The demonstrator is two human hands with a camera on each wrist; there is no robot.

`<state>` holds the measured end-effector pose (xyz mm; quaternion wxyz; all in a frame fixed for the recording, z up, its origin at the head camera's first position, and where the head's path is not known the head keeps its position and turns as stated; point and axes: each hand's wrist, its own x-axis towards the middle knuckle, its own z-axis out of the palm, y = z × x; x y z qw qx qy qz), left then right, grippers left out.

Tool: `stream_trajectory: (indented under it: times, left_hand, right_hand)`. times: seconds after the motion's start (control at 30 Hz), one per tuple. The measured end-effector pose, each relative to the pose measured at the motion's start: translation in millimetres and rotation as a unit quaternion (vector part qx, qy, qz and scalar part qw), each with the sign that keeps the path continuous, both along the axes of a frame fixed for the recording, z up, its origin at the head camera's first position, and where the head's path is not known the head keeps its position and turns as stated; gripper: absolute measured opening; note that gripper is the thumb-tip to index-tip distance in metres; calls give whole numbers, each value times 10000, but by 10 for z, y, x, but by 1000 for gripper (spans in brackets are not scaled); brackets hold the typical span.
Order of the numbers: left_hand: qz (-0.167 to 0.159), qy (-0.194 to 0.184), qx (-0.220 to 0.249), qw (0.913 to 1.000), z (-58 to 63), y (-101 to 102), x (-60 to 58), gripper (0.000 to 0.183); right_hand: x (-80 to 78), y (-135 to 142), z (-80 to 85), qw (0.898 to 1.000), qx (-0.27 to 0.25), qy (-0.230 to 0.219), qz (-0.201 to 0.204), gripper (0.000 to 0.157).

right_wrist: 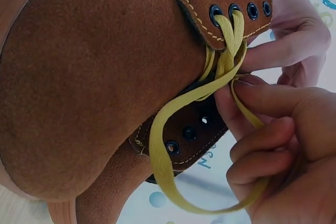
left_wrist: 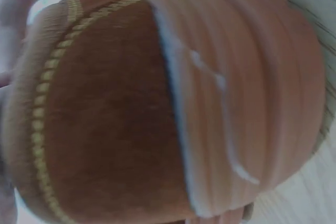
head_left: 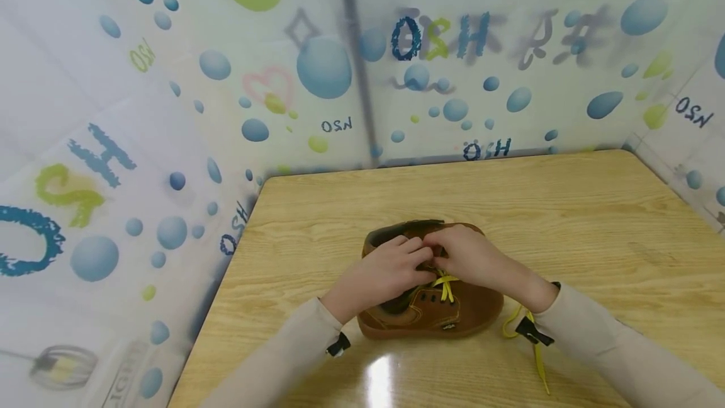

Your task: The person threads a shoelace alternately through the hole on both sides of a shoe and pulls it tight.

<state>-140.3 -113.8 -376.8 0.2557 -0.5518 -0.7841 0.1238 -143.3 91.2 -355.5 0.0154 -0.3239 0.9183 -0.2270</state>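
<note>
A brown suede shoe (head_left: pixel 470 307) with yellow stitching lies on the table, toe to the right. Its yellow shoelace (right_wrist: pixel 173 108) runs through the lower two eyelets of the near flap and loops out toward my right palm. With thumb and fingers my right hand (head_left: pixel 472 257) pinches the lace over the tongue. Close against those fingertips, my left hand (head_left: pixel 387 272) has its fingers bent at the lace beside the eyelet flap (right_wrist: pixel 231 19); its fingertips are partly hidden. The left wrist view shows the heel (left_wrist: pixel 115 114) and striped sole (left_wrist: pixel 252 87).
Another brown suede piece (right_wrist: pixel 115 182) with a sole edge shows behind the toe. A loose length of yellow lace (head_left: pixel 539 364) hangs by my right wrist. The wooden table (head_left: pixel 317 206) meets patterned walls at its back and left.
</note>
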Motion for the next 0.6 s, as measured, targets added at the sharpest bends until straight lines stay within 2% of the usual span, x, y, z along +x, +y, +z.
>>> stream_trajectory:
  times: [0.1, 0.13, 0.17, 0.2, 0.23, 0.27, 0.3, 0.33, 0.37, 0.4, 0.43, 0.47, 0.5, 0.57, 0.6]
  left_hand:
    - [-141, -106, 277, 9995, -36, 39, -32, 15]
    - [-238, -320, 530, 9978, -59, 38, -50, 13]
    - [-333, -735, 867, 9930, -72, 23, -56, 12]
    - [-444, -1353, 1289, 9814, -85, -4, -55, 10]
    - [-482, -2250, 1724, 9578, -83, -45, -27, 9]
    - [-582, -3185, 2252, 9190, -74, -94, 10, 8]
    - [-655, -4071, 2786, 8674, -49, -150, 61, 6]
    - [-709, -4752, 3290, 8129, -16, -214, 115, 6]
    - [-684, -5276, 3732, 7600, 30, -279, 178, 6]
    - [-640, -5606, 4081, 7177, 73, -339, 234, 6]
    - [-504, -5765, 4308, 6925, 121, -395, 287, 6]
    - [-389, -5714, 4405, 6913, 157, -441, 314, 6]
    - [-182, -5609, 4374, 7027, 188, -478, 331, 6]
    - [280, -5324, 4097, 7402, 216, -514, 340, 6]
    - [558, -5149, 3859, 7634, 221, -512, 342, 7]
  right_hand:
    - [-1, 12, -5, 10000, -80, -6, 12, 13]
    - [-5, 26, -19, 9998, -162, -56, 38, 13]
    - [-5, 44, -33, 9993, -278, -238, 56, 12]
    - [-2, 68, -51, 9982, -396, -449, 65, 11]
    - [-1, 99, -73, 9960, -531, -722, 60, 11]
    - [4, 135, -91, 9921, -691, -1042, 54, 12]
    - [9, 179, -108, 9871, -860, -1351, 50, 15]
    - [13, 224, -124, 9800, -1050, -1692, 22, 17]
    - [14, 270, -133, 9713, -1248, -2024, 1, 18]
    - [11, 312, -143, 9620, -1473, -2301, 25, 19]
    - [4, 349, -152, 9518, -1714, -2541, 65, 20]
    - [1, 381, -156, 9406, -1985, -2753, 128, 22]
    - [-5, 406, -167, 9298, -2236, -2919, 173, 23]
    - [-1, 436, -195, 9129, -2630, -3113, 226, 25]
    - [10, 444, -218, 9100, -2737, -3106, 223, 25]
